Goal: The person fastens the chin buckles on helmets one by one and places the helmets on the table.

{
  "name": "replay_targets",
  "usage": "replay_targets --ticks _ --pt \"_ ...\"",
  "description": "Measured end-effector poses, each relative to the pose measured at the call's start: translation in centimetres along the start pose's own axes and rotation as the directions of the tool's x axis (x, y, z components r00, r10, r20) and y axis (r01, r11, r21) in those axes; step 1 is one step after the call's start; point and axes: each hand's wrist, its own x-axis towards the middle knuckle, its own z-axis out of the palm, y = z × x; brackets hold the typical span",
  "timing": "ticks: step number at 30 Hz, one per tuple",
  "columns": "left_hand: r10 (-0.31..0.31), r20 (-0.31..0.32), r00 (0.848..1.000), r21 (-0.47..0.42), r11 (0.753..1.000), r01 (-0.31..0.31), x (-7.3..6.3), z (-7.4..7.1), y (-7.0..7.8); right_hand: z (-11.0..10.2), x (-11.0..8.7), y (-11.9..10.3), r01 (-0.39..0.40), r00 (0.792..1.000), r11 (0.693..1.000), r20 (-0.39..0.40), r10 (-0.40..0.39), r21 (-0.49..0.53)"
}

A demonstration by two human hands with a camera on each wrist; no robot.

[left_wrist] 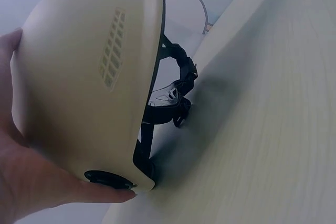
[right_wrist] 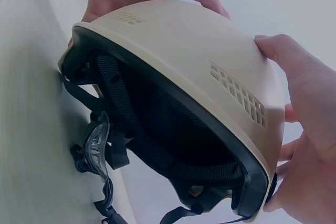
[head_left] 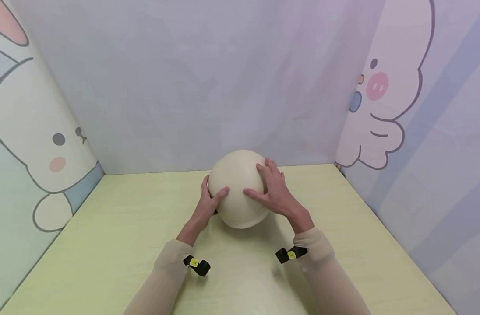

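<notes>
A cream helmet (head_left: pixel 240 192) is held between both hands above the pale table, tilted. My left hand (head_left: pixel 208 203) grips its left side, thumb on the shell; a finger lies along a black round fitting (left_wrist: pixel 109 179) by the rim. My right hand (head_left: pixel 277 188) holds the right side with spread, bent fingers and the thumb on the shell. In the right wrist view the dark padded inside (right_wrist: pixel 173 124) shows, and a black chin strap with a buckle (right_wrist: pixel 97 142) hangs below the rim. Whether the rim touches the table cannot be told.
The pale yellow-green table (head_left: pixel 118 227) lies below, bounded by a plain back curtain (head_left: pixel 185 87) and side panels with a cartoon rabbit (head_left: pixel 35 144) and another white cartoon figure (head_left: pixel 397 87). Each sleeve carries a black wrist camera (head_left: pixel 197 265).
</notes>
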Motion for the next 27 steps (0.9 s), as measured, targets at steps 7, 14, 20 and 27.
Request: replay_targets --ticks 7,14,20,27 --pt "0.0 -0.001 1.0 0.015 1.0 0.0 0.0 -0.1 -0.2 0.0 0.1 0.1 -0.04 0.999 0.995 0.017 0.039 0.092" --pt "-0.036 0.025 0.999 0.025 0.999 0.036 0.3 -0.5 -0.1 0.5 0.2 0.3 -0.02 1.0 1.0 -0.002 0.02 -0.01" --pt "-0.054 0.051 0.997 0.011 0.998 0.054 0.5 -0.8 -0.1 0.6 0.1 0.4 -0.074 0.997 0.997 0.014 0.073 0.011" --pt "-0.06 0.035 0.998 0.039 0.998 0.058 0.3 -1.0 -0.3 1.0 -0.2 0.8 -0.146 0.987 0.987 0.073 0.142 0.065"
